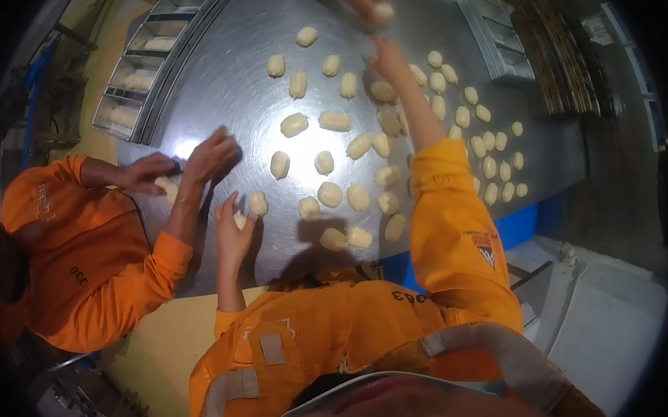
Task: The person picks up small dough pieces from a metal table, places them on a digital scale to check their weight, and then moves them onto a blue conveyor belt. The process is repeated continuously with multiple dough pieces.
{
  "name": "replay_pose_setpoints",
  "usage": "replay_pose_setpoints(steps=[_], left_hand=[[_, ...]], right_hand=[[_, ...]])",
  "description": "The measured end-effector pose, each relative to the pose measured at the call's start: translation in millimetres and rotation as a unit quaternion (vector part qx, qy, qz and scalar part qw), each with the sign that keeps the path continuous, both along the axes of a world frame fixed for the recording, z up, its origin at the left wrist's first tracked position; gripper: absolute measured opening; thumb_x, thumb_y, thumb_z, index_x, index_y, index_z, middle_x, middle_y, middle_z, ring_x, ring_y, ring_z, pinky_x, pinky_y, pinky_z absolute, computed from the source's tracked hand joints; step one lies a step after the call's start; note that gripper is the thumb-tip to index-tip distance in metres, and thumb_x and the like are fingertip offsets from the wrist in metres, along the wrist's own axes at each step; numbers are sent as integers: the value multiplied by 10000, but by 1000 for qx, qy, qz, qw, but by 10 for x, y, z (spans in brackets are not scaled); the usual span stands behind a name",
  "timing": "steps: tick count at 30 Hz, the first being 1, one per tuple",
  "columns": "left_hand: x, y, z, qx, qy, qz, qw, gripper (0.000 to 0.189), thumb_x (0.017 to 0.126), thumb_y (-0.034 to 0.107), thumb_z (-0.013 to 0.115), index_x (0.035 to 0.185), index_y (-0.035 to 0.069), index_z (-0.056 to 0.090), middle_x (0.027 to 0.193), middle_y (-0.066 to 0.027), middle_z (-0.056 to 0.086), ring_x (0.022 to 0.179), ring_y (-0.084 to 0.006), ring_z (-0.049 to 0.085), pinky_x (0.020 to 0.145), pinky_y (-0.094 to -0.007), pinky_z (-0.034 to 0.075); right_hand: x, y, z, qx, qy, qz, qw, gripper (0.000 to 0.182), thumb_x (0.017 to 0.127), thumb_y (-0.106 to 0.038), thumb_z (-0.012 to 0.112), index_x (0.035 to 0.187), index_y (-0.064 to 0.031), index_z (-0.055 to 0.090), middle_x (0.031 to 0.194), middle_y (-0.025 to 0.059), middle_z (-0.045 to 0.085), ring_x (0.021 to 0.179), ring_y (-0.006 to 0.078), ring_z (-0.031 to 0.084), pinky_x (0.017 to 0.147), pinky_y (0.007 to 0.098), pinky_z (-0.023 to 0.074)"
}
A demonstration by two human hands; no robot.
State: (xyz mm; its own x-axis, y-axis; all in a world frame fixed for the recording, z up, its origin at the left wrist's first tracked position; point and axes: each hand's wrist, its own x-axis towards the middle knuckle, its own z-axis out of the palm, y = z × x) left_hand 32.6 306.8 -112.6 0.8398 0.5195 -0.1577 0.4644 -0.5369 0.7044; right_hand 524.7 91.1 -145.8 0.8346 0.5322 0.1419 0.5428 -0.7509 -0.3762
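Note:
My left hand [233, 221] is at the near left of a steel table [239, 89], with its fingers around a small piece of pale dough [240, 220]. Just right of it lies a dough roll [258, 203]. My right arm stretches far across the table, and my right hand [389, 59] is blurred above the dough pieces at the far side. Whether its fingers hold anything is unclear. Close by lies a dough roll [382, 91]. Several more plump rolls, such as one dough roll [330, 194], are spread before me. My right forearm hides some of them.
At left, a co-worker's hands [211, 155] handle a dough strip [168, 189]. Another person's hand [358, 3] is at the far edge with a dough piece [383, 12]. Metal loaf pans [138, 71] holding dough stand far left; more pans [497, 36] stand far right. Smaller dough pieces [489, 167] lie at right.

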Motion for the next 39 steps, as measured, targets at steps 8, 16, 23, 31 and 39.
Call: replay_pose_setpoints(steps=[8,16,23,31,39], left_hand=[[1809,31,399,109,-96,-60,988,724,853,322,649,1451,124,292,1468,-201,236,1337,-371,331,1058,-534,314],[2498,-896,16,147,-241,-222,933,845,853,390,660,1470,19,217,1509,-249,148,1402,-399,161,1136,-483,179],[1530,-2902,7,-57,-234,-456,857,716,840,217,682,1408,-3,307,1459,-221,241,1356,-366,265,1071,-485,303],[-72,-4659,-59,-203,94,-809,543,331,852,106,638,1171,44,578,1169,-94,612,1037,-237,593,906,-332,451],[-2073,-6072,-1271,69,-95,-936,332,453,792,183,684,1211,90,539,1206,-137,514,1050,-325,563,807,-409,514]], right_hand=[[-1757,-258,381,250,-55,-46,966,352,849,-136,582,1199,-102,556,1204,161,569,1109,373,531,984,459,355],[-5095,-2129,-317,56,6,-154,987,326,743,-103,634,1063,-157,613,1070,45,599,1063,232,539,960,469,329],[-6624,-3348,-715,-231,6,-687,689,428,749,-92,620,1170,-167,602,1181,73,564,1085,268,554,903,474,406],[-7857,-3782,-1494,386,-115,-739,540,370,887,-220,558,1246,-128,544,1188,85,567,1051,279,566,887,436,464],[-9720,-4388,-1205,691,-238,-624,275,289,926,-215,495,1180,-84,536,1042,102,584,1000,254,567,851,463,481]])
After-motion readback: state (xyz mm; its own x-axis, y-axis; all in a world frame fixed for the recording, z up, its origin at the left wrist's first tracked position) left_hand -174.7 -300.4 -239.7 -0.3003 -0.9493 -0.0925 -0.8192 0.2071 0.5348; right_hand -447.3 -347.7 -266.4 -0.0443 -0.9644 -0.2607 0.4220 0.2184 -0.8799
